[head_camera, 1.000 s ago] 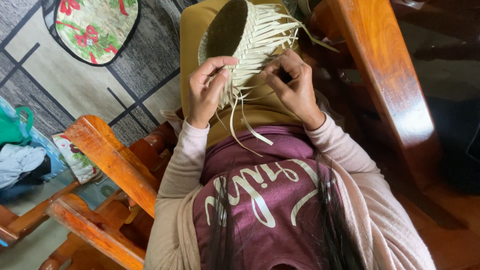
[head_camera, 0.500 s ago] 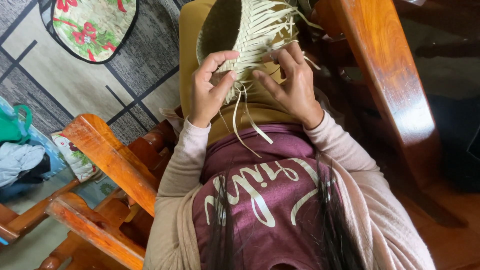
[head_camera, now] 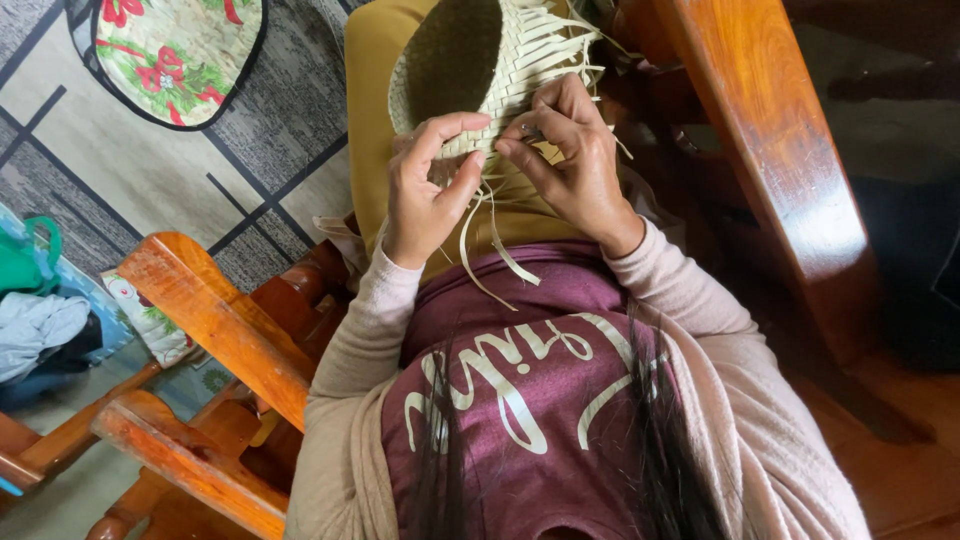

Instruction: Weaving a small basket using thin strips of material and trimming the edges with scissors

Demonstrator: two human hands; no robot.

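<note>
One woven basket [head_camera: 470, 75], half-made, lies on my lap against my mustard skirt [head_camera: 375, 110], mouth turned up and left; its hollow is dark and I can't tell whether anything is inside. Loose pale strips [head_camera: 560, 45] fan out from its right edge, too many and too tangled to count. Two longer strips [head_camera: 495, 245] hang down over my maroon shirt [head_camera: 520, 400].

Both hands are at the near rim. My left hand [head_camera: 430, 190]: thumb and forefinger curled together, pinching the woven edge. My right hand [head_camera: 570, 165]: fingertips bunched, pressed on a strip just beside the left forefinger. The two hands almost touch.

Surroundings: two wooden armrests, one [head_camera: 215, 320] at my left, one [head_camera: 770, 150] at my right, the right one close beside the basket. One round floral mat [head_camera: 180, 55] on the grey patterned rug [head_camera: 150, 180], well apart. One green bag [head_camera: 25, 260] and a heap of cloth [head_camera: 40, 330] at far left.
</note>
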